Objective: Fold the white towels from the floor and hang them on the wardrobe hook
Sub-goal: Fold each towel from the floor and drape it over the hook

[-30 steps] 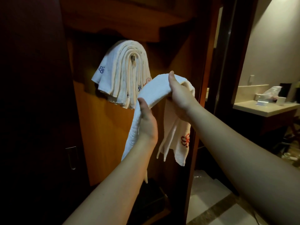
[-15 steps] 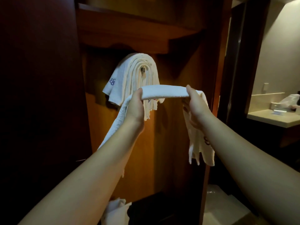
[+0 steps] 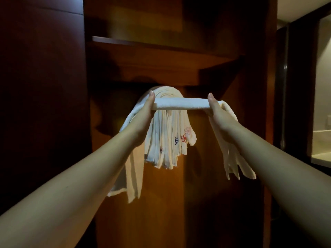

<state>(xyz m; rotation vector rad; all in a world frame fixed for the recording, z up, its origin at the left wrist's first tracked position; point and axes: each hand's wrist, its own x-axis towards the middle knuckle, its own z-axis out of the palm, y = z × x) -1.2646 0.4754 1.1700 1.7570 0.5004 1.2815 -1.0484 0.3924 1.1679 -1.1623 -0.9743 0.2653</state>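
Both hands gripped one folded white towel [image 3: 180,104], stretched level between them. The left hand [image 3: 143,119] held it near its left end, thumb laid over the top and the fingers hidden underneath; the right hand [image 3: 217,116] held it the same way near the right end. Outside each hand the loose ends of the towel hung down, the left end dropping below the left forearm and the right end below the right wrist. Just behind the stretched span, between the two hands, hung the stack of towels [image 3: 168,140] already draped inside the wardrobe [image 3: 215,158], their edges fanned downward and small red and blue embroidered marks showing near the right side. The hook itself was hidden by the cloth. A wooden shelf [image 3: 152,51] sat above both hands.
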